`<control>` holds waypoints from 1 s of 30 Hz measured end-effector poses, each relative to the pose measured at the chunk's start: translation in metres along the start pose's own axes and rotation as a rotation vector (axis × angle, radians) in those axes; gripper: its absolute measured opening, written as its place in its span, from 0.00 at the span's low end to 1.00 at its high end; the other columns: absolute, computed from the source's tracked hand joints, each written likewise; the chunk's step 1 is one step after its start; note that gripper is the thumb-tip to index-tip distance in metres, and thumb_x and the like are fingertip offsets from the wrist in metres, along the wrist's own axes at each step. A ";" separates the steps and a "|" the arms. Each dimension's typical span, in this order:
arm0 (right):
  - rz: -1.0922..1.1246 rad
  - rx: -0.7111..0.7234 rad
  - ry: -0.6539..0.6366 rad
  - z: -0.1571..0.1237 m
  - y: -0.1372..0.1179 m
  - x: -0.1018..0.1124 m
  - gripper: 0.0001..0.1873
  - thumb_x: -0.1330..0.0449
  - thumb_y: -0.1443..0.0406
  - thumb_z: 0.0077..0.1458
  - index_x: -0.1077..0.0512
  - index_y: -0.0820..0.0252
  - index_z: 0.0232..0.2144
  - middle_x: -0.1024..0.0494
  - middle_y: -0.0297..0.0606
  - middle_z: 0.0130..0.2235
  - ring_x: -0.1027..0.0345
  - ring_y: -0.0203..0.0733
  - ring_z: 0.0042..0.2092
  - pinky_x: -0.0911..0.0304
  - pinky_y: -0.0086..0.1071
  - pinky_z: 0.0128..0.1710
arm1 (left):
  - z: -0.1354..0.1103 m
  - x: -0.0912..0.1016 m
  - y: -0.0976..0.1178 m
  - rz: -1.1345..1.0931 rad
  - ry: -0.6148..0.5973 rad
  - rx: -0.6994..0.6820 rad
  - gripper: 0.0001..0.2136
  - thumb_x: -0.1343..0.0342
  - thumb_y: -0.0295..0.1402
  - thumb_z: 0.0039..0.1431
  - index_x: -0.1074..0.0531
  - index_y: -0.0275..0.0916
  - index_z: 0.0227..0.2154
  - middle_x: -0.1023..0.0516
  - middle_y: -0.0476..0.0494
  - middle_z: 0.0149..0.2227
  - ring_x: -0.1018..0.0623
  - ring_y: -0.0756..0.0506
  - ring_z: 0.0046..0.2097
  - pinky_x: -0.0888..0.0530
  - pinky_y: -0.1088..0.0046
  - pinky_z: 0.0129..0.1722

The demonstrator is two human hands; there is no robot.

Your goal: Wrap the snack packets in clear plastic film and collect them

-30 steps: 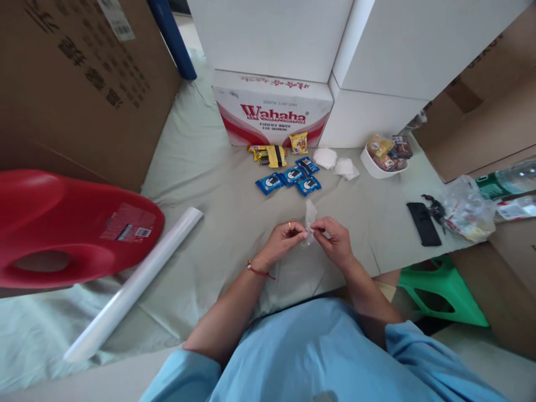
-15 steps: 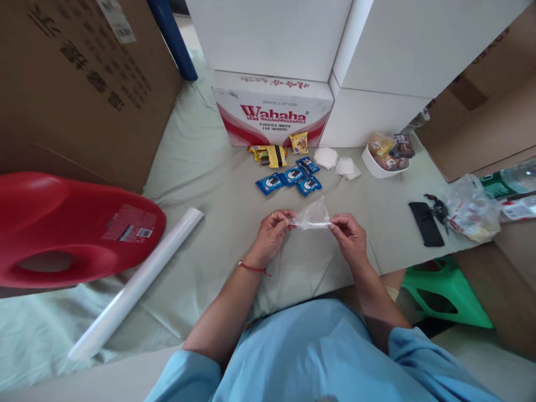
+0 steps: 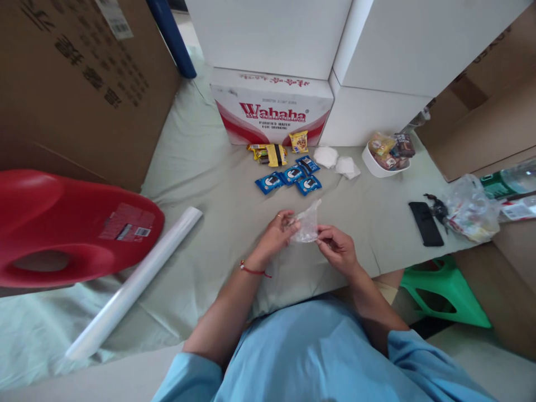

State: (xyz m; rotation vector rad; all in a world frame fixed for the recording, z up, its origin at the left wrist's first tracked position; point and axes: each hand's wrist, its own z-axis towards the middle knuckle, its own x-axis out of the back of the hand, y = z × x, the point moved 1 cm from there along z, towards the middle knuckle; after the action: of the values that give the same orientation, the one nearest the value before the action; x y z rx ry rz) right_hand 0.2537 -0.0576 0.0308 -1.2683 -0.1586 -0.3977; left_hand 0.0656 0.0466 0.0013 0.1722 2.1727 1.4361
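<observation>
A small clear plastic bag (image 3: 309,222) is held between my two hands, above the cloth-covered table. My left hand (image 3: 280,233) is closed on its left side, thumb across the film. At the bag's lower right corner, my right hand (image 3: 337,247) pinches the edge between thumb and fingers. Just beyond my hands lie several blue snack packets (image 3: 293,176). Behind those are yellow packets (image 3: 274,155), one more yellow packet (image 3: 298,142) and two white folded bundles (image 3: 325,157).
A white bowl of wrapped snacks (image 3: 383,167), a black phone (image 3: 426,223) and a plastic bag of items (image 3: 473,215) are to the right. At left are a roll of clear film (image 3: 138,282) and a red plastic object (image 3: 84,215). A Wahaha carton (image 3: 272,114) stands behind.
My right hand has moved left and toward me, bringing the hands closer together. The stretched edge of the bag has slackened, and my left thumb now lies over the film.
</observation>
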 end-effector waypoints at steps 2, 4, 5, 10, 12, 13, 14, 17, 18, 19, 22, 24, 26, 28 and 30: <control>-0.039 0.047 -0.078 0.001 -0.002 0.002 0.04 0.39 0.63 0.63 0.24 0.53 0.35 0.17 0.41 0.44 0.21 0.45 0.47 0.28 0.39 0.48 | 0.000 -0.001 -0.004 0.111 -0.006 -0.038 0.20 0.31 0.49 0.52 0.25 0.38 0.38 0.24 0.49 0.31 0.31 0.52 0.27 0.37 0.76 0.25; -0.030 0.028 -0.126 0.003 -0.002 0.003 0.06 0.41 0.61 0.65 0.24 0.53 0.37 0.18 0.41 0.45 0.22 0.45 0.48 0.29 0.41 0.51 | 0.001 0.000 -0.006 0.208 0.049 -0.114 0.18 0.37 0.50 0.59 0.26 0.38 0.30 0.30 0.52 0.25 0.34 0.51 0.27 0.37 0.75 0.27; -0.002 -0.015 -0.108 0.004 -0.001 0.003 0.08 0.42 0.59 0.67 0.24 0.53 0.40 0.18 0.42 0.47 0.23 0.45 0.49 0.28 0.41 0.50 | 0.000 0.000 -0.006 0.247 0.095 -0.162 0.18 0.39 0.49 0.61 0.27 0.38 0.28 0.31 0.53 0.24 0.34 0.51 0.28 0.36 0.74 0.28; 0.044 -0.279 0.147 0.017 0.009 -0.008 0.24 0.34 0.49 0.58 0.28 0.53 0.52 0.22 0.45 0.53 0.26 0.45 0.48 0.26 0.36 0.43 | -0.005 -0.007 -0.004 0.453 0.157 -0.401 0.11 0.38 0.42 0.61 0.23 0.40 0.30 0.26 0.49 0.31 0.30 0.49 0.33 0.33 0.72 0.35; 0.069 -0.337 0.171 0.024 0.014 -0.014 0.22 0.32 0.49 0.56 0.27 0.55 0.46 0.21 0.42 0.46 0.27 0.43 0.44 0.28 0.34 0.42 | -0.006 -0.010 -0.005 0.451 0.128 -0.424 0.09 0.38 0.41 0.60 0.22 0.40 0.32 0.24 0.48 0.34 0.28 0.48 0.35 0.32 0.72 0.37; 0.112 -0.365 0.188 0.027 0.016 -0.016 0.20 0.33 0.49 0.57 0.26 0.55 0.43 0.21 0.39 0.41 0.28 0.41 0.40 0.29 0.33 0.40 | -0.006 -0.011 -0.006 0.421 0.137 -0.411 0.09 0.38 0.41 0.59 0.22 0.40 0.33 0.24 0.47 0.35 0.27 0.48 0.36 0.31 0.72 0.38; 0.166 -0.394 0.209 0.030 0.019 -0.017 0.18 0.35 0.49 0.58 0.26 0.56 0.39 0.23 0.36 0.36 0.29 0.40 0.36 0.31 0.32 0.37 | -0.004 -0.010 -0.007 0.375 0.164 -0.384 0.10 0.38 0.42 0.59 0.23 0.40 0.33 0.24 0.48 0.34 0.27 0.48 0.36 0.31 0.71 0.39; 0.279 -0.457 0.276 0.033 0.023 -0.014 0.18 0.35 0.49 0.57 0.28 0.56 0.34 0.28 0.30 0.28 0.37 0.36 0.29 0.37 0.29 0.31 | 0.002 -0.002 -0.009 0.178 0.269 -0.266 0.11 0.37 0.43 0.55 0.26 0.40 0.33 0.24 0.49 0.32 0.27 0.48 0.35 0.30 0.71 0.40; 0.287 -0.464 0.277 0.033 0.023 -0.012 0.18 0.34 0.49 0.56 0.28 0.56 0.34 0.29 0.29 0.28 0.38 0.35 0.28 0.38 0.29 0.30 | 0.004 0.000 -0.009 0.115 0.275 -0.236 0.12 0.36 0.42 0.53 0.26 0.40 0.34 0.23 0.49 0.33 0.26 0.48 0.36 0.30 0.71 0.41; 0.283 -0.463 0.258 0.032 0.023 -0.010 0.18 0.34 0.49 0.56 0.28 0.56 0.34 0.29 0.29 0.28 0.38 0.35 0.28 0.38 0.29 0.30 | 0.005 0.002 -0.007 0.065 0.257 -0.216 0.13 0.34 0.41 0.50 0.26 0.40 0.35 0.22 0.48 0.35 0.25 0.48 0.38 0.29 0.71 0.41; 0.252 -0.423 0.139 0.029 0.019 -0.004 0.18 0.33 0.49 0.56 0.27 0.57 0.32 0.28 0.30 0.28 0.36 0.36 0.29 0.38 0.30 0.31 | 0.004 0.004 -0.002 -0.003 0.158 -0.196 0.17 0.33 0.41 0.49 0.25 0.41 0.42 0.19 0.45 0.43 0.22 0.45 0.42 0.27 0.70 0.42; 0.235 -0.399 0.060 0.028 0.017 -0.002 0.19 0.33 0.48 0.57 0.26 0.57 0.32 0.28 0.31 0.28 0.35 0.37 0.30 0.38 0.30 0.32 | 0.002 0.003 0.000 0.054 0.121 -0.188 0.17 0.32 0.44 0.52 0.24 0.40 0.41 0.20 0.46 0.39 0.23 0.46 0.38 0.27 0.71 0.39; 0.220 -0.394 0.040 0.026 0.017 -0.001 0.20 0.33 0.47 0.57 0.26 0.57 0.33 0.27 0.31 0.28 0.35 0.37 0.30 0.38 0.30 0.32 | -0.001 0.002 -0.001 0.108 0.109 -0.173 0.18 0.31 0.49 0.53 0.23 0.39 0.35 0.24 0.48 0.31 0.27 0.48 0.32 0.30 0.72 0.34; 0.208 -0.399 0.064 0.025 0.020 0.000 0.20 0.33 0.46 0.56 0.25 0.56 0.34 0.27 0.31 0.28 0.36 0.37 0.29 0.39 0.30 0.31 | -0.002 0.001 -0.003 0.102 0.108 -0.159 0.22 0.36 0.56 0.56 0.23 0.39 0.33 0.26 0.48 0.27 0.30 0.49 0.29 0.32 0.72 0.29; 0.203 -0.402 0.066 0.024 0.024 -0.001 0.20 0.33 0.47 0.57 0.26 0.57 0.33 0.28 0.30 0.27 0.36 0.37 0.29 0.40 0.30 0.30 | -0.002 0.001 -0.006 0.052 0.125 -0.140 0.28 0.44 0.63 0.60 0.22 0.39 0.33 0.25 0.46 0.30 0.29 0.48 0.29 0.33 0.71 0.27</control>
State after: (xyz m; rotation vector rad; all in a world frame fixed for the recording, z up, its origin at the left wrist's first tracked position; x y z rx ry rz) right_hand 0.2637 -0.0290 0.0163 -1.6473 0.1131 -0.3034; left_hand 0.0650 0.0431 -0.0034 0.0914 2.1695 1.6628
